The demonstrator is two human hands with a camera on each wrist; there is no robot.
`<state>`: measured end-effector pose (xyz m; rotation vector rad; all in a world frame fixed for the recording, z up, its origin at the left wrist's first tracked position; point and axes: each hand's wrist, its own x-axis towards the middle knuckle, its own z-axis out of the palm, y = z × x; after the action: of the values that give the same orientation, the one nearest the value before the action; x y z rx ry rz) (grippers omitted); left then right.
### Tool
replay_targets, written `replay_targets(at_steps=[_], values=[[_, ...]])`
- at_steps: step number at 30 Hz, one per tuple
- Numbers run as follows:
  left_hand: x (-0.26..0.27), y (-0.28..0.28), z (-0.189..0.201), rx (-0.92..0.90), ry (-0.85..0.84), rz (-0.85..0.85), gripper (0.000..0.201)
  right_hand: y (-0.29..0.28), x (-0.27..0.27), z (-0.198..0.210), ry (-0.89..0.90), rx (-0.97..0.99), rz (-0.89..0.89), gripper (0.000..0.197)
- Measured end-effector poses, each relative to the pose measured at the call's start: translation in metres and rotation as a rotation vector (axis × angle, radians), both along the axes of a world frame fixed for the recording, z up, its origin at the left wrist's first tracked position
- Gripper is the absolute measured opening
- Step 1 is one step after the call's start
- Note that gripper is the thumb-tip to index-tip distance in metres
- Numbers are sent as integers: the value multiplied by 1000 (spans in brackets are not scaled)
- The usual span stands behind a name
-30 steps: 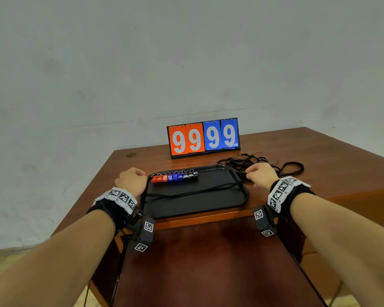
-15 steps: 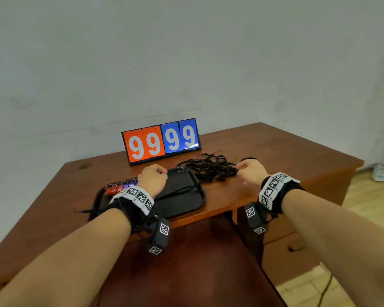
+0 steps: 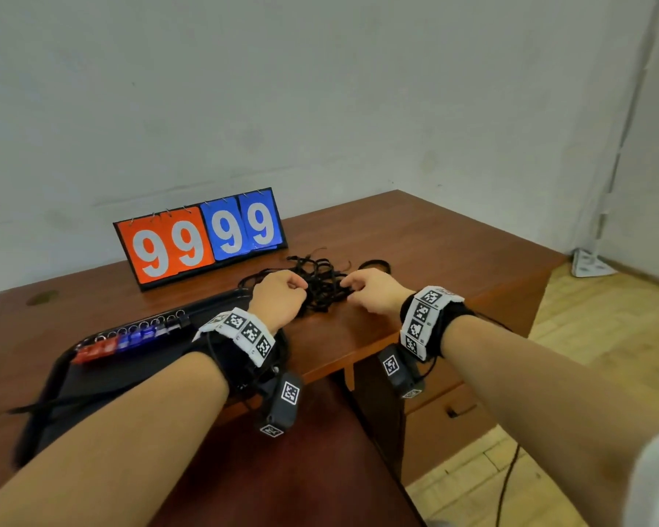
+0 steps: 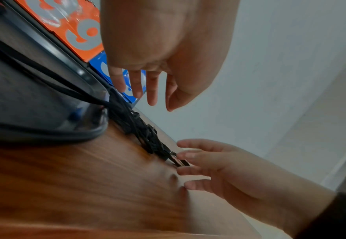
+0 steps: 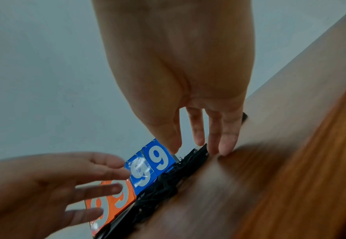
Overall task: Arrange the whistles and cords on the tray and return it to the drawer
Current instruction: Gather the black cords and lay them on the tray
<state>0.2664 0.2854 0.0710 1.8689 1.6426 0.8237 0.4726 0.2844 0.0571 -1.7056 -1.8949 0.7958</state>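
A tangled pile of black cords (image 3: 322, 285) lies on the wooden desk, right of the black tray (image 3: 103, 386). Red, blue and black whistles (image 3: 130, 336) stand in a row along the tray's far rim, and one cord (image 4: 45, 72) trails across the tray. My left hand (image 3: 301, 289) hovers at the pile's left side, and its fingers (image 4: 151, 90) hang straight with nothing in them. My right hand (image 3: 349, 285) is at the pile's right side. Its straight fingers (image 5: 225, 142) reach down to the desk at the edge of the cords (image 5: 164, 186).
An orange and blue flip scoreboard (image 3: 202, 237) reading 9999 stands behind the tray and cords. A closed drawer front (image 3: 446, 408) sits under the desk's right side. A dark brown surface (image 3: 263, 477) lies below the front edge. To the right is wooden floor (image 3: 605, 336).
My left hand has moved from the tray's left end across to the cord pile. My right hand has stayed at the cords. The view has swung to the right.
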Motion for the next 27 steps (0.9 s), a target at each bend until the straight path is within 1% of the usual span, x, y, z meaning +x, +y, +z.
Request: replay_targets(at_steps=[6,10,12,14,16,18,23,27], values=[[18,12,-4,0,31,-23,22,22,-16,4,-172,-38,141,48],[14,18,-1,5,72,55,35,32,-25,7,-258,-109,173,52],[9,22,0,-4,56,88,37,33,-28,8,-318,-140,158,50],[5,24,0,-17,37,98,36,38,-28,8,-317,-157,128,41],[2,24,-1,-29,25,98,35,40,-26,7,-230,-167,79,34],[0,23,-2,-38,12,92,35,40,-22,7,-98,-153,18,27],[0,22,2,-35,-33,81,34,35,-9,17,194,76,-107,17],[3,20,4,-35,-87,75,32,30,-7,34,462,173,-160,15]])
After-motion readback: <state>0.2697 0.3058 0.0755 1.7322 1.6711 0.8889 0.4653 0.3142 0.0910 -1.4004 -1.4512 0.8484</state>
